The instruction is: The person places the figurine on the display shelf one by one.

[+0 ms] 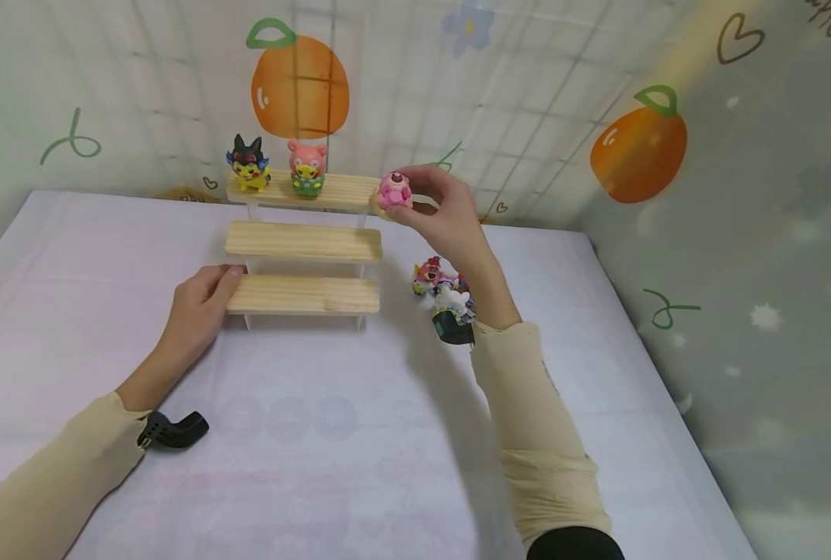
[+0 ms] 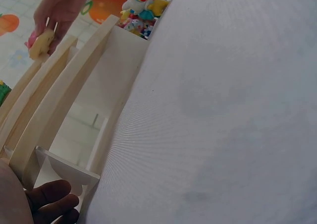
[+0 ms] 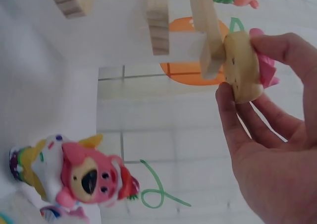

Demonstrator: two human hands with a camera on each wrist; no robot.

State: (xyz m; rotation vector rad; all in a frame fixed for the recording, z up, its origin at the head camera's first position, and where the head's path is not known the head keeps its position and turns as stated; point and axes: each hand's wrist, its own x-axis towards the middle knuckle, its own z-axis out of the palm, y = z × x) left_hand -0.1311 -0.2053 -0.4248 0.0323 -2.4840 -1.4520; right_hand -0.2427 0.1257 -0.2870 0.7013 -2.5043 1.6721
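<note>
My right hand (image 1: 452,214) pinches a pink bear figurine (image 1: 394,191) by its round cream base at the right end of the top step. In the right wrist view that base (image 3: 241,68) is against or very near the plank's end; contact is hard to tell. My left hand (image 1: 201,299) holds the left end of the three-step wooden display stand (image 1: 303,295) at its lowest step. In the left wrist view, its fingers (image 2: 52,193) curl beside the white support. On the top step stand a yellow figurine with a black hood (image 1: 249,167) and one with a pink hood (image 1: 308,167).
Several figurines cluster on the table right of the stand, partly behind my right wrist; among them is a pink bear with a red hat (image 3: 94,174). A white cloth covers the table (image 1: 331,435). A patterned curtain (image 1: 415,93) hangs close behind the stand.
</note>
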